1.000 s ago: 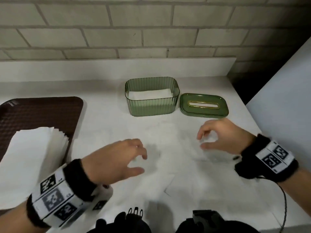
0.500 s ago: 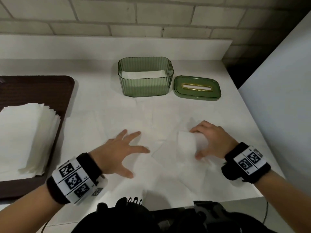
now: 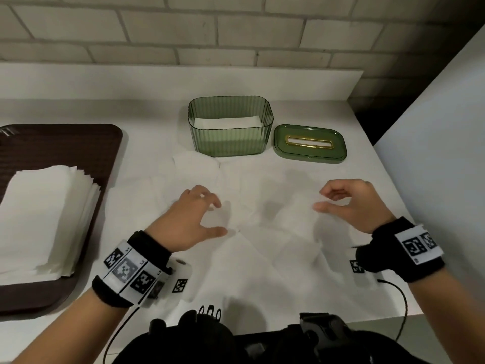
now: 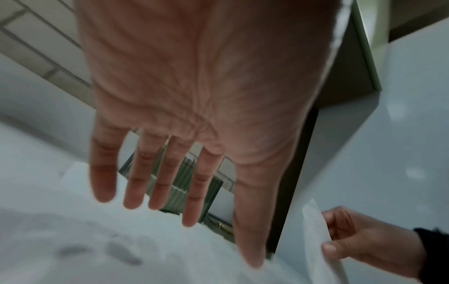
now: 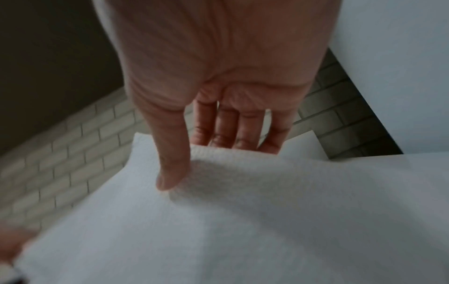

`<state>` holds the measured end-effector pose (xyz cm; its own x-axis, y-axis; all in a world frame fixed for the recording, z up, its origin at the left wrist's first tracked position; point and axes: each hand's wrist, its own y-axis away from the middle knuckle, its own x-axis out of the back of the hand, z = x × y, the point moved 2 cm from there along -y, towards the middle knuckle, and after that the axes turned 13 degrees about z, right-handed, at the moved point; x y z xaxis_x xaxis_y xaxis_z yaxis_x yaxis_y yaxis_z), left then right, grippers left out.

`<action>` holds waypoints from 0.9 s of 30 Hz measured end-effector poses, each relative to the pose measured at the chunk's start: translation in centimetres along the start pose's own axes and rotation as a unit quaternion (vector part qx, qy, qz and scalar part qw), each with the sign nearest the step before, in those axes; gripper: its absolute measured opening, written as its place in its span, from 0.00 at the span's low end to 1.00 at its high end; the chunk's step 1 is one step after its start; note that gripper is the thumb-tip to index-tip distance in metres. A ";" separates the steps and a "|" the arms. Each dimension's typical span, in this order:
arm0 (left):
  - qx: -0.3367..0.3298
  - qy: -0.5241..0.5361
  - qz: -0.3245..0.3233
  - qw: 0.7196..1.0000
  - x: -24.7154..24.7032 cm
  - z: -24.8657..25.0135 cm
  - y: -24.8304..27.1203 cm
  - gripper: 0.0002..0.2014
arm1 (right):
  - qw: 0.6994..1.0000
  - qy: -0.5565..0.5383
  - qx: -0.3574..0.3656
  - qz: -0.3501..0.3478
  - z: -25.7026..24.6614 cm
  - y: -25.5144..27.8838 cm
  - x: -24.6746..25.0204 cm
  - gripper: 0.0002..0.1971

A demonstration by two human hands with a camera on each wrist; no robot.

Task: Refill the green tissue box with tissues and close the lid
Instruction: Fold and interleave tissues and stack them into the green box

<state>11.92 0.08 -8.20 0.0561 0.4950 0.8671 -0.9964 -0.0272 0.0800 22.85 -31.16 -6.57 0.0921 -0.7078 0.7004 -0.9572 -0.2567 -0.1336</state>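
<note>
White tissue (image 5: 243, 192) pinched, right-wrist view only

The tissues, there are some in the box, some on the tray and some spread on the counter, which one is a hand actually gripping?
The spread tissue on the counter: the right hand pinches its edge between thumb and fingers.

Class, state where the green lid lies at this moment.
In the head view the green lid lies flat on the white counter, immediately right of the open green tissue box, beyond the right hand.
</note>
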 end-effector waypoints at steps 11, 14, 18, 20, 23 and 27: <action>0.009 0.389 0.128 0.912 3.6 6.0 -6.6 0.31 | 0.962 -0.269 -0.025 -0.036 -7.3 -3.6 -1.0 0.12; -0.028 0.388 0.160 0.907 5.7 7.1 -7.9 0.16 | 0.963 -0.259 -0.008 -0.067 -8.6 -4.8 -2.1 0.13; -0.050 0.376 0.223 0.898 7.4 6.2 -9.1 0.11 | 0.962 -0.235 -0.015 -0.136 -9.5 -7.1 -2.8 0.25; -0.038 0.406 0.266 0.873 8.1 4.8 -9.6 0.14 | 0.963 -0.205 -0.024 -0.172 -9.3 -8.4 -3.1 0.33; 0.014 0.422 0.362 0.831 8.5 2.2 -10.0 0.14 | 0.958 -0.223 -0.058 -0.170 -8.6 -10.4 -3.6 0.35; 0.106 0.433 0.427 0.787 7.2 -0.6 -10.4 0.12 | 0.926 -0.332 -0.125 -0.129 -8.9 -11.3 -5.1 0.24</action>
<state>22.62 4.44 -3.08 -0.7832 0.6218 -0.0024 -0.6101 -0.7692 -0.1900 30.71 -18.78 -2.42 0.3948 -0.9143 0.0906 -0.9061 -0.3711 0.2030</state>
